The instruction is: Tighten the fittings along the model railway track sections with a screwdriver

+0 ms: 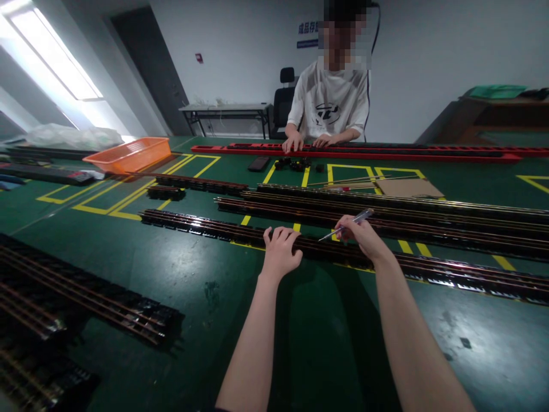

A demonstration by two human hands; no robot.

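A long black strip with copper-coloured rods (206, 225) runs across the green table in front of me. My left hand (281, 250) rests on its near edge, fingers bent over the strip and apart, with nothing visible held. A thin screwdriver-like tool with a clear handle (363, 215) is in my right hand (358, 232), pinched between thumb and fingers. Its tip points down and left to the strip, a little right of my left hand. Whether the tip touches the strip is too small to tell.
More rodded strips (407, 220) lie just beyond, others (86, 286) at the near left. An orange basket (132, 154), a phone (259, 164), cardboard (409, 187) and a red tray (472, 154) stand farther back. Across the table a person has both hands at the red tray.
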